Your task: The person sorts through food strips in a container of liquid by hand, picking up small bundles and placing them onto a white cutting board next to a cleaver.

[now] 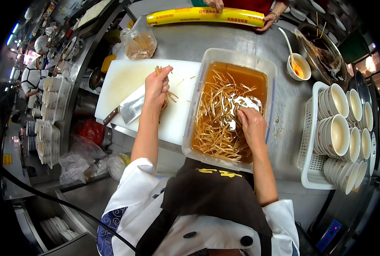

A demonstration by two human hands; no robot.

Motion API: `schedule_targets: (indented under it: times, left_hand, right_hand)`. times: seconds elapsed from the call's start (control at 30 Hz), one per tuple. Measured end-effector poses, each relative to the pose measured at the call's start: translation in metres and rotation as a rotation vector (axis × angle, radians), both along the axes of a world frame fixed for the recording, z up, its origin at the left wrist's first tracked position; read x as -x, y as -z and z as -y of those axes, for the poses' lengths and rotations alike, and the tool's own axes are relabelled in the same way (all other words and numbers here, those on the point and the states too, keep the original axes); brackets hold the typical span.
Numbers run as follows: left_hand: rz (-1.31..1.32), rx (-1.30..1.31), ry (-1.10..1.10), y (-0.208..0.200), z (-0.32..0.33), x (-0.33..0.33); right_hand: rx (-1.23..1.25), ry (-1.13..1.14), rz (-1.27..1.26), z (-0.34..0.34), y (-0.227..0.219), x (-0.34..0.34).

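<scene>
My left hand [157,85] is closed round a bunch of thin brown strips [171,97], whose ends stick out above and below the fist. It hovers over a white cutting board [121,79], next to a cleaver [133,104] lying flat with its dark handle past the board's near edge. My right hand [253,123] is over the right part of a clear plastic tub [215,53], fingers pinched together at the surface; what they hold is hidden. In the tub, many similar strips [217,132] lie soaking in brown liquid [249,74], with bright glare beside my fingers.
A bag of brown strips [141,45] stands behind the board. Across the steel table [179,40], another person's hands rest on a long yellow roll [207,16]. To the right are a small bowl with a spoon [300,68], a dark basin [322,51] and a white basket [308,147] of stacked bowls.
</scene>
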State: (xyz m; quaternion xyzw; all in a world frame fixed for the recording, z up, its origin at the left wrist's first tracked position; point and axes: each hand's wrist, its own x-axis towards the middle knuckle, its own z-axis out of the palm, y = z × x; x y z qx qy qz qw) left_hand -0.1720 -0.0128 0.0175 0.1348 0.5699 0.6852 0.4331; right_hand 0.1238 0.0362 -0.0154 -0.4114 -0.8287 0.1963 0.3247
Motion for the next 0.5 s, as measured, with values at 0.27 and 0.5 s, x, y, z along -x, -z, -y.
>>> schedule_targets:
  times: [0.27, 0.5]
  left_hand:
    - [0.231, -0.049, 0.284, -0.014, -0.009, -0.086]
    - [0.158, 0.007, 0.358, 0.0, -0.024, -0.161]
  right_hand:
    - [-0.025, 0.107, 0.177, 0.002, -0.01, -0.002]
    - [1.018, -0.166, -0.857, -0.008, -0.006, -0.009]
